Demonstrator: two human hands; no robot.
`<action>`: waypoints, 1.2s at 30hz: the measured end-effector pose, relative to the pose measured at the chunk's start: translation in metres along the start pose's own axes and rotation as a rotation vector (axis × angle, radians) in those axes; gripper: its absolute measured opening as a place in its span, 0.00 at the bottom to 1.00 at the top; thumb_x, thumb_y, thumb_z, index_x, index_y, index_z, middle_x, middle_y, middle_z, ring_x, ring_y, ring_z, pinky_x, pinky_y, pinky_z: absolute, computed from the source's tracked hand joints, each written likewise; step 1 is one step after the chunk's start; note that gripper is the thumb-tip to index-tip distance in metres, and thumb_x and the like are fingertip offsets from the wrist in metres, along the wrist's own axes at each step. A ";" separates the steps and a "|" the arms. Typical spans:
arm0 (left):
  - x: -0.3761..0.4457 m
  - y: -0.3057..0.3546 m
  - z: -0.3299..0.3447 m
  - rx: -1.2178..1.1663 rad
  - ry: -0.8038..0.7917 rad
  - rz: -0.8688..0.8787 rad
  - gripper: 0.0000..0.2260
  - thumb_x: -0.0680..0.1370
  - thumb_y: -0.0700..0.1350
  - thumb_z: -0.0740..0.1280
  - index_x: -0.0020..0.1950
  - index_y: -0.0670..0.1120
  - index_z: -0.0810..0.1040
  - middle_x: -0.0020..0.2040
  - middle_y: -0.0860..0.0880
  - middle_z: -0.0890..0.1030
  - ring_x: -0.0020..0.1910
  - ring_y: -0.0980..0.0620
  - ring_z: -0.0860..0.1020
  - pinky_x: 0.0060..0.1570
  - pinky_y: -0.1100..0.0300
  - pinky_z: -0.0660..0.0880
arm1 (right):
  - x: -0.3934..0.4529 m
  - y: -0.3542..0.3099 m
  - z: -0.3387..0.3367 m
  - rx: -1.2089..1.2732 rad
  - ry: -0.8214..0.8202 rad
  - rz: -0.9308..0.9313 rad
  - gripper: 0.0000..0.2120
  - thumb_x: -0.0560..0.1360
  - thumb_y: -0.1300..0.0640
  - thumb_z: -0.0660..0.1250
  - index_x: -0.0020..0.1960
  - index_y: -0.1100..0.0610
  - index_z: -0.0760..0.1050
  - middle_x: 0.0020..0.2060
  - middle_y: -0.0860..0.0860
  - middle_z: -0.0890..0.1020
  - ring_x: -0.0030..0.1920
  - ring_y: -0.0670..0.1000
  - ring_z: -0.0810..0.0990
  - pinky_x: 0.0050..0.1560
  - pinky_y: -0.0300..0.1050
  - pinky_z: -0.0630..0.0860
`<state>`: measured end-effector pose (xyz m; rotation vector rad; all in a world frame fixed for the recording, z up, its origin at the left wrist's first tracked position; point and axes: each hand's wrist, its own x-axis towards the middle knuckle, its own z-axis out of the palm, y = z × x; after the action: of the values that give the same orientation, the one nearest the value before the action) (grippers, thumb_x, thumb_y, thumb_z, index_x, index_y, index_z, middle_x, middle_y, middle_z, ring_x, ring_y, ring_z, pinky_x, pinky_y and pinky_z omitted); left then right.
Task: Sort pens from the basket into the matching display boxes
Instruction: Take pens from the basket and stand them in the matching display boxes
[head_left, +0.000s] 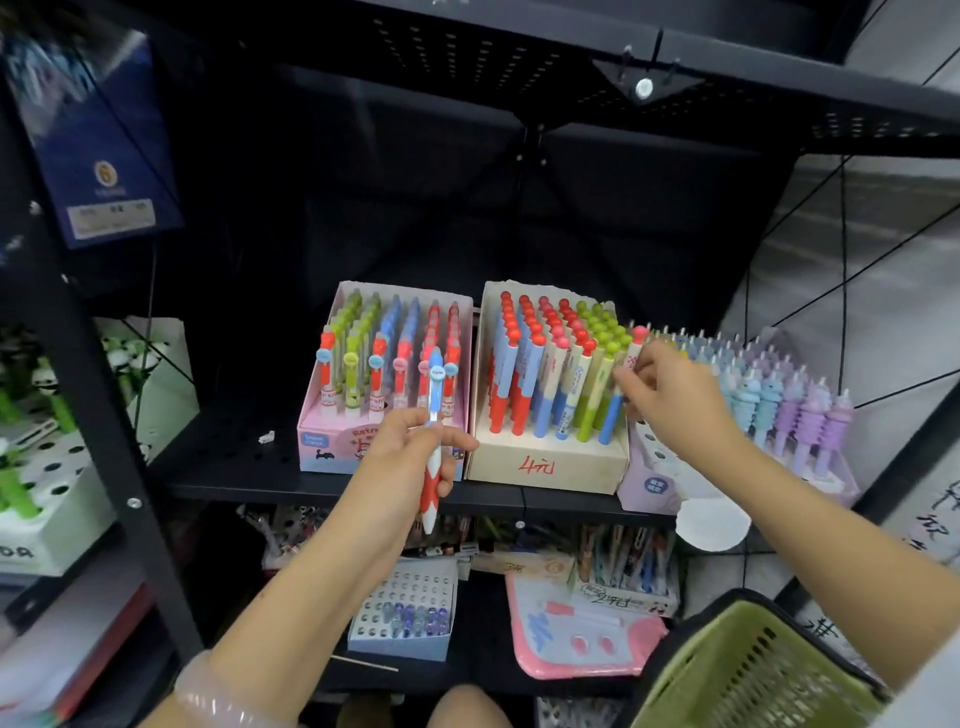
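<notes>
My left hand (410, 452) grips a pen with a blue top and a red-and-white barrel (432, 452), held upright in front of the pink display box (332, 447). That box holds rows of green, blue and red pens. My right hand (670, 400) pinches a pale pen with a pink round cap (635, 348) at the right edge of the beige display box (545, 462), which is filled with red-, pink- and green-capped pens. The green basket (753, 675) sits at the lower right, below my right arm.
A lilac box (649, 483) of blue and purple spiral pens stands to the right of the beige box on the black shelf (234, 457). Panda pens in a white box (52, 488) are at the left. The lower shelf holds more pen boxes and a pink case (576, 639).
</notes>
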<state>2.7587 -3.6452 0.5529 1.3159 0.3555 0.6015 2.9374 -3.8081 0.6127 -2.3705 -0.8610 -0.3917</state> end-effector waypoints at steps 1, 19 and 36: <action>-0.001 0.000 -0.001 0.010 -0.004 0.014 0.06 0.81 0.40 0.55 0.52 0.48 0.68 0.35 0.51 0.83 0.25 0.57 0.70 0.31 0.57 0.64 | 0.000 -0.003 -0.003 0.008 0.029 0.004 0.08 0.77 0.54 0.64 0.45 0.57 0.68 0.34 0.51 0.79 0.38 0.53 0.78 0.35 0.44 0.69; -0.004 0.019 -0.034 0.275 0.147 0.263 0.10 0.79 0.47 0.61 0.57 0.62 0.72 0.52 0.63 0.80 0.54 0.68 0.76 0.51 0.71 0.70 | 0.025 -0.153 0.013 0.779 0.005 -0.202 0.05 0.75 0.57 0.67 0.44 0.53 0.71 0.34 0.54 0.83 0.37 0.53 0.82 0.44 0.47 0.80; 0.006 0.004 -0.077 0.505 0.271 0.177 0.18 0.78 0.41 0.61 0.66 0.54 0.68 0.64 0.56 0.68 0.58 0.60 0.68 0.43 0.73 0.65 | 0.058 -0.173 0.068 0.292 -0.289 -0.296 0.09 0.76 0.54 0.64 0.54 0.55 0.71 0.41 0.54 0.83 0.40 0.55 0.81 0.44 0.49 0.77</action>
<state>2.7192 -3.5806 0.5394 1.7655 0.6467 0.8805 2.8718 -3.6301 0.6583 -2.0601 -1.3139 -0.0289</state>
